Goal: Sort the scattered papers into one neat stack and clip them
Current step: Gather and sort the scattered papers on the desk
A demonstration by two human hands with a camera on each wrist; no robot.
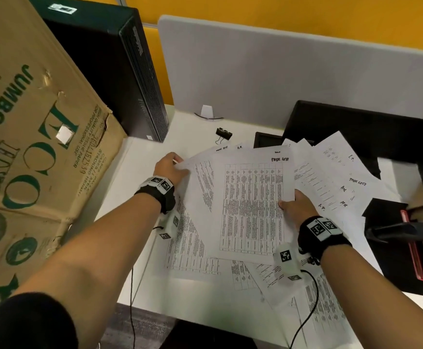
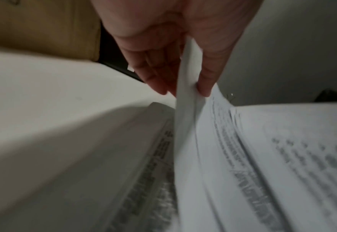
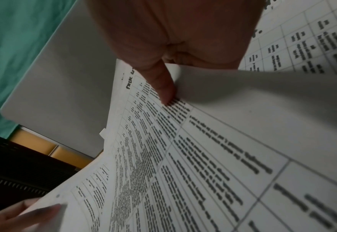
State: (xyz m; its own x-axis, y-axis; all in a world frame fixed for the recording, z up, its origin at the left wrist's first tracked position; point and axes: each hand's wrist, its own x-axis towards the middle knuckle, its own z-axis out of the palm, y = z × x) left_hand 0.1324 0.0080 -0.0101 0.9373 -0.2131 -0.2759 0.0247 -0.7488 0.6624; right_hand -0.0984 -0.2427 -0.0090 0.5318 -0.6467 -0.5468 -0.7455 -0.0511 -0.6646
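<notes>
Printed sheets lie scattered over the white desk (image 1: 142,152). A fanned bundle of papers (image 1: 250,202) is lifted between both hands. My left hand (image 1: 172,167) pinches the bundle's left edge, thumb on top and fingers beneath; the left wrist view shows this left hand (image 2: 183,91) pinching the paper edge (image 2: 185,109). My right hand (image 1: 296,202) holds the right edge, its thumb (image 3: 164,92) pressed on the top table sheet (image 3: 203,157), fingers hidden under it. More loose sheets (image 1: 187,248) lie flat below and to the right (image 1: 343,172). A black binder clip (image 1: 223,134) sits on the desk behind the papers.
A big cardboard box (image 1: 29,147) stands at the left, a black computer tower (image 1: 129,71) behind it. A grey divider panel (image 1: 293,71) closes the back. Black equipment (image 1: 356,127) and a black object with a red strip (image 1: 411,248) crowd the right. A cable (image 1: 308,311) crosses the near sheets.
</notes>
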